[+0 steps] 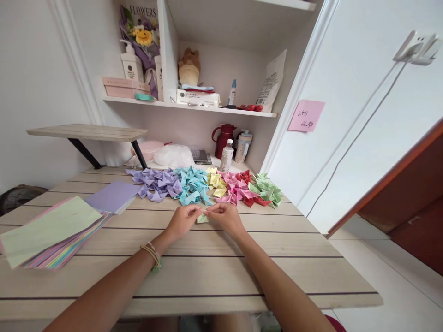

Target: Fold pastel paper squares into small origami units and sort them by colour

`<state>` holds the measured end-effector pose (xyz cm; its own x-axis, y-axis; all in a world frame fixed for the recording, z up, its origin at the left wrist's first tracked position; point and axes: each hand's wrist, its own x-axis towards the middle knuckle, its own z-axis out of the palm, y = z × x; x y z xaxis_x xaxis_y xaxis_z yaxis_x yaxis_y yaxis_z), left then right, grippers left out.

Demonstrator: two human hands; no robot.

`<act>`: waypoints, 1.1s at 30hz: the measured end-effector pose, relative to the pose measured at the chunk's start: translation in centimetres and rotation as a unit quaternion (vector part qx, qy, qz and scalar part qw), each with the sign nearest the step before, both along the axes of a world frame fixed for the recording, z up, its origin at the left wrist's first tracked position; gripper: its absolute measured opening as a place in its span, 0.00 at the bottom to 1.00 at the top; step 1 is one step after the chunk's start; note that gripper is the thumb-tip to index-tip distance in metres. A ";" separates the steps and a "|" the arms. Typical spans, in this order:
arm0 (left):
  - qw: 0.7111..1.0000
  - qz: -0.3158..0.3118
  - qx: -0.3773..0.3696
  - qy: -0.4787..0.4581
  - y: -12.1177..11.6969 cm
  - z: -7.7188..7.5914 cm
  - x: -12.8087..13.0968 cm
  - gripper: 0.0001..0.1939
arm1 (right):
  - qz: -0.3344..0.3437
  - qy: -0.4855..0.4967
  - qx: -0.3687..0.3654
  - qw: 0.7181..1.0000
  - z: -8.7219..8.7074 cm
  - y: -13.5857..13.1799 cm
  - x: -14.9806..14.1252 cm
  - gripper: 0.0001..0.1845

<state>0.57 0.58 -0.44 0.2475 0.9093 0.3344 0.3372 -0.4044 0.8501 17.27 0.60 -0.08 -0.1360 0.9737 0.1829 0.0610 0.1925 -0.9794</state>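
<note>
Between my hands is a small piece of folded light green paper (202,218), held just over the table. My left hand (184,220) pinches its left side, fingers closed. From the other side, my right hand (225,216) grips it with thumb and fingertips. The fingers cover much of the paper, so its exact fold is hidden. Just beyond my hands lie piles of folded paper pieces: purple (157,183), light blue (193,184), yellow (217,182), pink (235,186), red (263,201) and green (267,189).
At the left lie a fanned stack of coloured paper sheets (51,228) and purple sheets (112,196). A small raised stand (88,132) is behind them. A bottle (226,157), a red jug (224,140) and a tumbler (243,146) stand at the back, below a shelf (194,108).
</note>
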 end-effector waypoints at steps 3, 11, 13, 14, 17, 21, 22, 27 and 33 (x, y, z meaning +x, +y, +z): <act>1.000 -0.001 0.010 0.004 -0.1 0.0 0.1 0.16 | 0.013 0.029 -0.011 0.999 -0.2 0.1 -0.1 0.15; 1.000 0.001 0.018 0.007 -0.3 0.1 0.1 0.16 | 0.007 0.004 0.001 1.000 0.0 0.0 -0.1 0.17; 1.000 0.003 0.015 0.008 -0.3 0.2 0.1 0.16 | 0.000 -0.008 0.010 1.000 0.1 -0.1 0.0 0.16; 1.000 0.005 0.014 0.006 -0.3 0.2 0.1 0.16 | -0.003 -0.013 0.014 1.000 0.2 -0.1 0.0 0.16; 1.000 0.009 0.012 -0.003 -0.4 0.3 0.2 0.15 | -0.009 -0.021 0.022 0.999 0.3 -0.1 0.0 0.15; 1.000 0.016 0.015 -0.009 -0.5 0.4 0.2 0.15 | -0.003 -0.007 0.027 1.000 0.3 0.0 0.0 0.15; 1.000 0.017 0.015 -0.010 -0.5 0.4 0.2 0.15 | -0.002 -0.005 0.028 1.000 0.3 0.0 0.0 0.15; 1.000 0.016 0.010 -0.020 -0.4 0.4 0.2 0.15 | -0.006 -0.010 0.027 1.000 0.6 -0.2 -0.1 0.13; 0.999 0.017 -0.002 -0.043 -0.4 0.5 0.3 0.15 | 0.014 0.014 0.014 1.000 0.6 -0.2 -0.1 0.14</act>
